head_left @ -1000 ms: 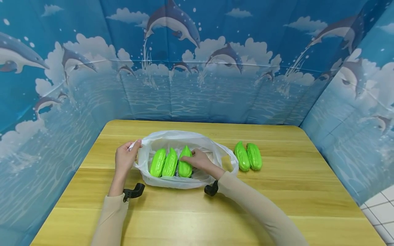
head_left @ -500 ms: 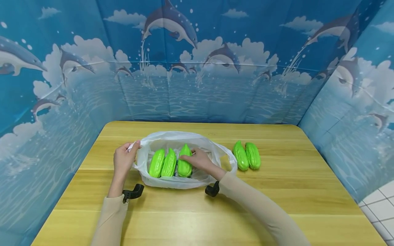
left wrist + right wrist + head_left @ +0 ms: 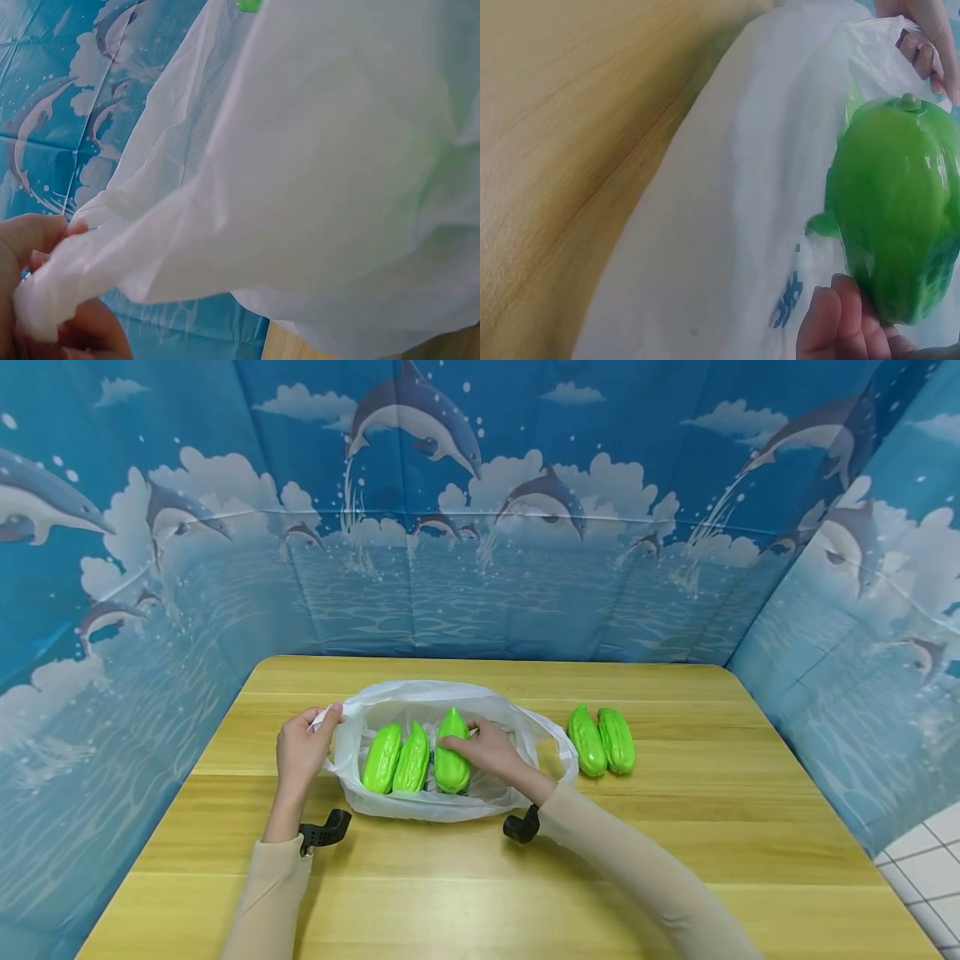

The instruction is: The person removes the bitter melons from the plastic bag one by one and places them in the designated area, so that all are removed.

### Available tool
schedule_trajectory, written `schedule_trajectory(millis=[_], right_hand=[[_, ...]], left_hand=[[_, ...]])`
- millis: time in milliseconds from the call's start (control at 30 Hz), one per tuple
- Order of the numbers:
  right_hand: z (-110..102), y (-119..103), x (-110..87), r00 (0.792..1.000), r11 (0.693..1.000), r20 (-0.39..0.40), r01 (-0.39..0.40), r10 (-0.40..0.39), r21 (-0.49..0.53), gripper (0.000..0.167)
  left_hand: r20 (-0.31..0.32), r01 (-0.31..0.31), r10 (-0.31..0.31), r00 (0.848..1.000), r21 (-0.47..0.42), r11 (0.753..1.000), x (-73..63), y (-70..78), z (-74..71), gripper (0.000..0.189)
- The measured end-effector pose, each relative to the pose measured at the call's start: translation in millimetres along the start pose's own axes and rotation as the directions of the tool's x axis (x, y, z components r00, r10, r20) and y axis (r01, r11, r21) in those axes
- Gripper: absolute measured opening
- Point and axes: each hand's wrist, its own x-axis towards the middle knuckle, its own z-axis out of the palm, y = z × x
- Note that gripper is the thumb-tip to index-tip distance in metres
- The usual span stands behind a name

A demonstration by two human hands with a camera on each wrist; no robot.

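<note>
At the rim of a white plastic bag (image 3: 431, 810), my left hand (image 3: 302, 750) pinches the bag's left edge; bunched plastic shows between its fingers in the left wrist view. My right hand (image 3: 491, 750) reaches inside the mouth and grips a bright green, shiny bitter melon (image 3: 452, 767), thumb on its near face. In the right wrist view this melon (image 3: 896, 202) stands stem up, with fingertips (image 3: 825, 322) at its lower end. Left of it in the bag lie two more bitter melons, one melon (image 3: 382, 758) beside another melon (image 3: 412, 758).
Two similar bitter melons, one melon (image 3: 587, 741) against another melon (image 3: 617, 741), lie on the wooden table (image 3: 712, 827) right of the bag. The bag's right handle loop (image 3: 568, 752) reaches close to them. A dolphin-print curtain (image 3: 487, 585) encloses the table's back and sides.
The head view has shifted slightly. The bitter melon in my right hand has tilted and moved a little away from the front of the bag. My left hand keeps its hold on the rim.
</note>
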Motion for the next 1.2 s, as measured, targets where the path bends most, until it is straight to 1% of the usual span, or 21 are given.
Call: schedule_trajectory(millis=[233,533,700,800,933,1033,1200], right_hand=[[-2.9,-4.1,-5.9,0.999,0.999,-0.040,0.008,-0.006,0.052,0.063],[-6.8,-3.8,-9.7,0.997,0.993,-0.066,0.054,-0.047,0.103,0.057],[-8.8,-5.2,-12.4,0.994,0.992,-0.089,0.076,-0.067,0.104,0.056],[-9.7,-5.8,-13.6,0.990,0.992,-0.115,0.087,-0.077,0.088,0.054],[-11.5,-5.5,-15.0,0.983,0.989,-0.148,0.124,-0.111,0.080,0.051],[-12.9,-4.5,-15.5,0.978,0.983,-0.158,0.152,-0.135,0.099,0.050],[-13.7,-2.4,-15.6,0.975,0.982,-0.171,0.159,-0.141,0.102,0.051]], left_hand=[[0.005,0.003,-0.003,1.000,-0.001,1.000,0.5,-0.3,0.5,0.046],[0.004,-0.004,0.004,1.000,0.002,1.000,1.3,-0.6,0.9,0.047],[0.006,-0.001,0.001,1.000,0.004,1.000,1.0,-1.1,1.1,0.046],[0.009,0.003,-0.003,1.000,0.005,1.000,0.5,-1.2,1.1,0.045],[0.010,0.006,-0.006,1.000,0.008,1.000,0.1,-1.3,1.0,0.046],[0.011,0.007,-0.007,1.000,0.009,1.000,0.0,-1.4,1.0,0.046],[0.011,0.006,-0.006,1.000,0.009,1.000,-0.3,-1.7,0.8,0.046]])
